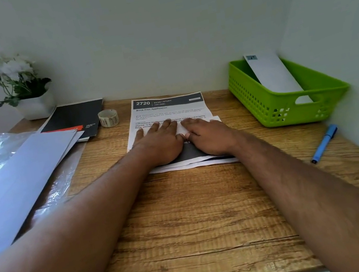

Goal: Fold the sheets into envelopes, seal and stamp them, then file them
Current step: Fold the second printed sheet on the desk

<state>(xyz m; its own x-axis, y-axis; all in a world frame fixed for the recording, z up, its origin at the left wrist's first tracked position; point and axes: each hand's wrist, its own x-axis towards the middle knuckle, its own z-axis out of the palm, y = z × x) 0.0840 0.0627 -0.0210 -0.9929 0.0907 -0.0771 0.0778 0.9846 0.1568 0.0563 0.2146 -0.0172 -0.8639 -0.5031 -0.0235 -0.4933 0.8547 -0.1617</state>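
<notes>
A printed sheet with a dark header lies flat in the middle of the wooden desk. Its near part is folded up over the rest, showing a dark band. My left hand presses flat on the folded part with fingers spread. Beside it, my right hand also presses flat on the fold, and the two thumbs nearly touch. A stack of pale envelopes lies on a plastic sleeve at the left. A roll of stamps stands near the back. One stamped envelope leans in the green basket.
A blue pen lies at the right, close to the wall. A dark notebook and a white pot of flowers sit at the back left. Walls close in behind and on the right.
</notes>
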